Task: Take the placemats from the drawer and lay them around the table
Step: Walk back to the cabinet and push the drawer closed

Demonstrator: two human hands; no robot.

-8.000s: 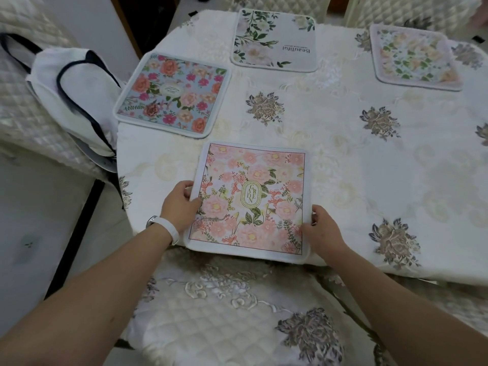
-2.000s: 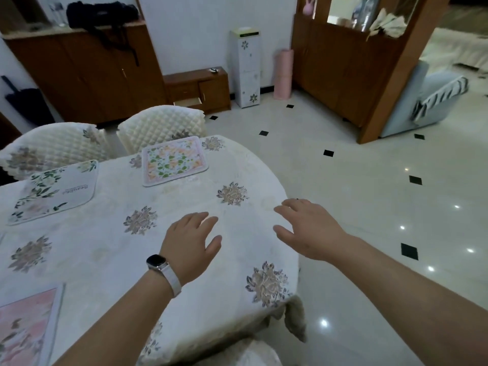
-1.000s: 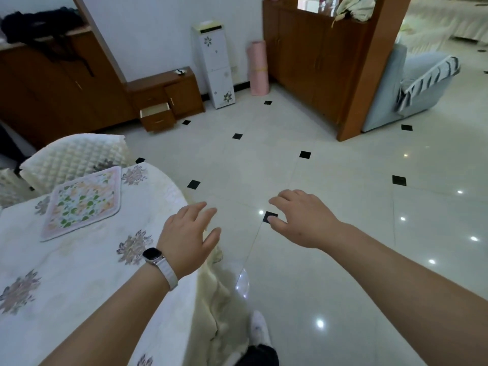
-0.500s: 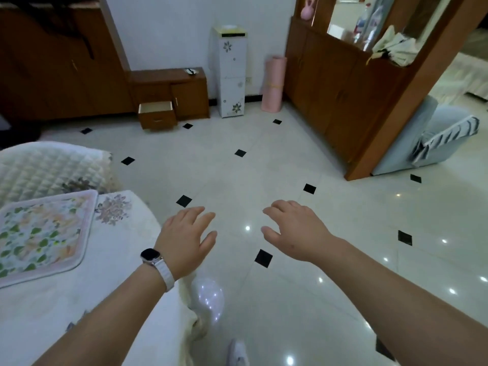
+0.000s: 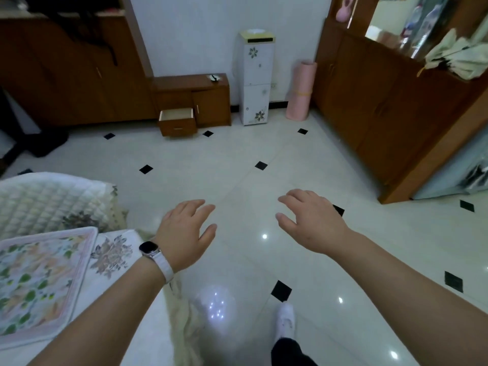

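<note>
We observe both hands raised at mid-frame, palms down, above the tiled floor (image 5: 237, 180). The left hand (image 5: 184, 233) sits just left of centre, fingers spread and relaxed, holding nothing; a watch (image 5: 151, 252) with a white strap is on its wrist. The right hand (image 5: 311, 220) sits right of centre, fingers loosely extended and slightly curled, likewise empty. The two hands are apart from each other and touch no object.

We note one placemat (image 5: 37, 281), pink-bordered with a green leaf pattern, lying flat at the lower left of the frame on the table (image 5: 116, 299), which carries a pale cloth with a floral motif. A quilted chair (image 5: 47, 202) stands just behind the table at the left edge.

The drawer (image 5: 177, 122) is in the upper middle of the frame, pulled open from a low wooden cabinet (image 5: 200, 99) against the wall, well apart from the hands. We cannot tell what it contains. A white narrow unit (image 5: 257, 77) and a pink roll (image 5: 301, 91) stand to its right. A white shoe (image 5: 286, 320) shows at the bottom centre.
</note>
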